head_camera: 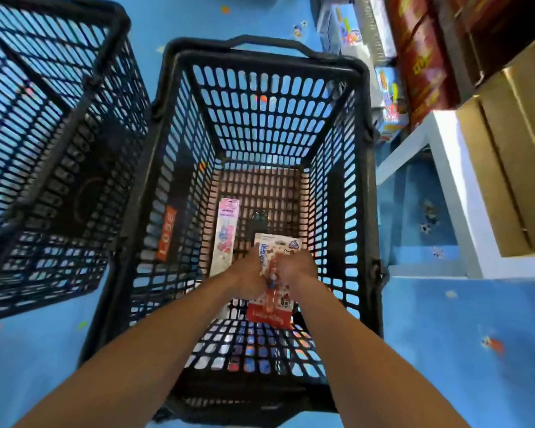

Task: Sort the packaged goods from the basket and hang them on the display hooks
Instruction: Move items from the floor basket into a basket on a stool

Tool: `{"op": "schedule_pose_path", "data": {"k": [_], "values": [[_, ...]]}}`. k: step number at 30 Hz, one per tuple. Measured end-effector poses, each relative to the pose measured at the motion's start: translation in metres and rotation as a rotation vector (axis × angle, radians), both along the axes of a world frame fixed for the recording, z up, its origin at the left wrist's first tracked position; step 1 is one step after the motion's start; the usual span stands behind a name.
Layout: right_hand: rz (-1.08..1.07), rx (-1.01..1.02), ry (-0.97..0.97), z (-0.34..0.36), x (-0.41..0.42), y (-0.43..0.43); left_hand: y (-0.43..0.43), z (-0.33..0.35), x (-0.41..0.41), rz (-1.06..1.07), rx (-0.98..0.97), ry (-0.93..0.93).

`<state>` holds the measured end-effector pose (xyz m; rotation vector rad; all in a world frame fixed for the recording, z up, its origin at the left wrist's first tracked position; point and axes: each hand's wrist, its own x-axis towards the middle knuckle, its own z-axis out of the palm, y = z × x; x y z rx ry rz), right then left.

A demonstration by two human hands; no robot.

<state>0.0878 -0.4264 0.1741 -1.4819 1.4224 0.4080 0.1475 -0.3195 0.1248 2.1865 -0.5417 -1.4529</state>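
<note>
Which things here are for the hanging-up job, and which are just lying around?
For the job: middle basket; red-and-white pack, gripped by the left hand and right hand; long pink pack beside it in the basket.

Just lying about: second basket on the left; cardboard boxes and colourful toy boxes on the right.

Blue patterned floor (445, 350), white shelf (454, 193), cardboard boxes (507, 168)
</note>
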Motion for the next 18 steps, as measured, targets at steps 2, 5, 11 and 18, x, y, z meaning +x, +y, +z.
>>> {"op": "schedule_pose_path", "data": {"k": [2, 5, 11, 18], "values": [[0.146, -0.098, 0.073, 0.002, 0.003, -0.001, -0.004, -0.004, -0.001, -0.048, 0.035, -0.028], [0.418, -0.24, 0.204, 0.009, 0.007, -0.003, -0.005, 0.001, -0.006, -0.074, 0.053, -0.113], [0.864, -0.477, 0.334, 0.021, 0.013, 0.004, -0.006, 0.021, -0.007, -0.126, 0.023, -0.137], [0.829, -0.348, 0.26, 0.024, 0.006, -0.004, -0.005, 0.018, -0.014, -0.033, -0.018, -0.118]]}}
